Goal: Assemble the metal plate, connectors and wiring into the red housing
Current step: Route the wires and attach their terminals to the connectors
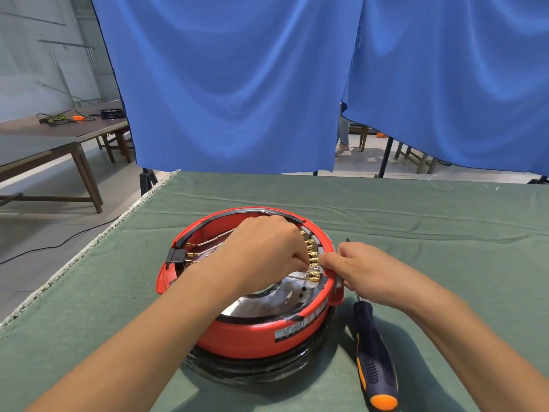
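Step in hand, as I judge it: seating a connector in the row at the housing's right inner wall. Housing [252,334] sits on the tabletop [416,221], open side up, on top of a black ring.

Left hand [264,251] reaches over the housing; its fingers [298,261] are curled, pinching at something small by the connectors [312,257] — probably one gold terminal or its wire, too small to tell which. Right hand [362,267] comes in from outside the rim; its fingers [329,258] are curled and meet the left fingertips at the same spot, seemingly pinching the same connector. Whether it bears on the rim, cannot tell.

Inside the housing: plate [267,304], shiny, lying flat in the bottom just below the left fingers; the gold connectors in a curved row, above and below the fingertips; thin wires [214,239] running from under the left hand toward a black block [177,256] on the far-left wall, with a few more gold pins beside it.

Screwdriver [374,355] lies on the tabletop just beside the right wrist, untouched.

Next move likely calls for pushing the terminal straight onto its tab while the other hand steadies it. Risks: a bent terminal, or dislodging a neighbour.
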The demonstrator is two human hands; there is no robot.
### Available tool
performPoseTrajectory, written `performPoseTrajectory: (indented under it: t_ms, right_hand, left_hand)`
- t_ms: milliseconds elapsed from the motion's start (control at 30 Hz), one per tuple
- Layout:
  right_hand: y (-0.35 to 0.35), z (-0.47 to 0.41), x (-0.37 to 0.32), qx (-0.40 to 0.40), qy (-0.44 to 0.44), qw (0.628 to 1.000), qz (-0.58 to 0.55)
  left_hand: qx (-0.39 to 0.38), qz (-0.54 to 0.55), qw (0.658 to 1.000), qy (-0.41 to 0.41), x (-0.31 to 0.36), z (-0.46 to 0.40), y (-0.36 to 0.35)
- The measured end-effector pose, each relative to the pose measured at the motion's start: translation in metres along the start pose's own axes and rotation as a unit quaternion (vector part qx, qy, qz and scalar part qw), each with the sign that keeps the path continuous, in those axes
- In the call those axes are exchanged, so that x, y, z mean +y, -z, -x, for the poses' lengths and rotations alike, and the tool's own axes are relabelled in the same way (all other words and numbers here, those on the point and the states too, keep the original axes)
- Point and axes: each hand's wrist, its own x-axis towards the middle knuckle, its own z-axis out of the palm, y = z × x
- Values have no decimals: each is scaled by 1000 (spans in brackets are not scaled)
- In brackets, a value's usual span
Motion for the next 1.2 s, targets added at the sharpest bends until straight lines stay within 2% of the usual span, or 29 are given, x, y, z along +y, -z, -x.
performPoseTrajectory:
  t_ms: [200, 467, 800, 1000, 1200]
  right_hand:
    - [-1, -1, 1, -4, 8, 1000, 22]
    - [0, -1, 1, 0, -1, 1000, -3]
    - [-1, -1, 2, -7, 12, 999, 35]
    - [-2, -1, 3, 2, 13, 1000, 14]
    - [0, 1, 1, 23, -5, 1000, 7]
  left_hand:
    - [0, -19, 1000, 1, 2, 0, 0]
    - [3, -58, 998, -8, 3, 1, -3]
    - [19, -33, 999, 5, 3, 1, -8]
    - [10, -65, 998, 2, 5, -1, -8]
    - [0, -139, 990, -36, 11, 0, -6]
